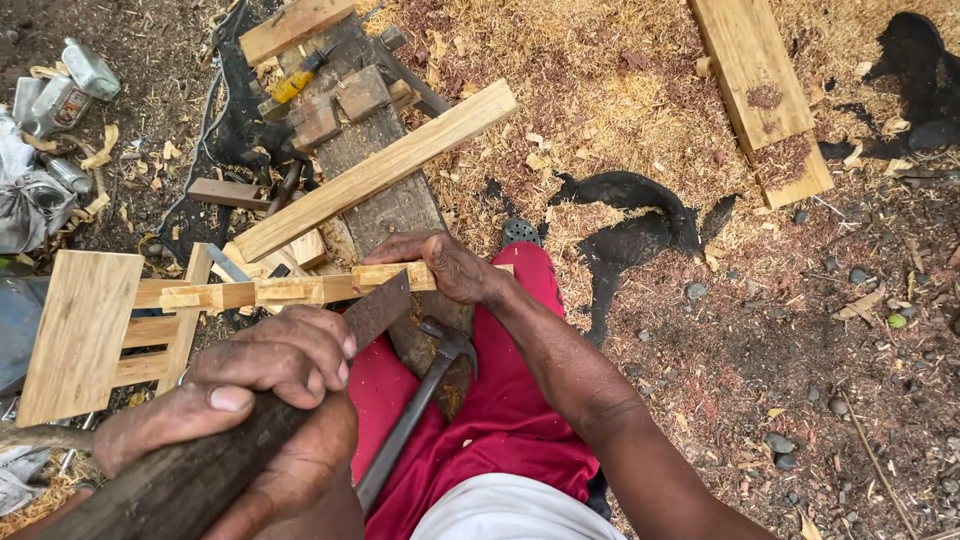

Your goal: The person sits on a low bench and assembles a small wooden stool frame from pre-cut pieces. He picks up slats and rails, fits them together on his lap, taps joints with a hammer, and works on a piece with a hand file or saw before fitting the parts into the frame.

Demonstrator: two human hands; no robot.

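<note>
Left hand (270, 395) grips a dark tool handle (170, 485) — its blade (378, 308) touches the notched wooden strip (300, 290); right hand (450, 265) clasps that strip, a hammer (420, 400) just below.

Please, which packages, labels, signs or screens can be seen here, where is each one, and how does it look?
Metal cans: upper left corner on the ground, several crushed, silver-grey, one with a reddish label patch.
Grey crumpled bag or wrapping: left edge, below the cans, soft and wrinkled.
No signs or screens are in view.
</note>
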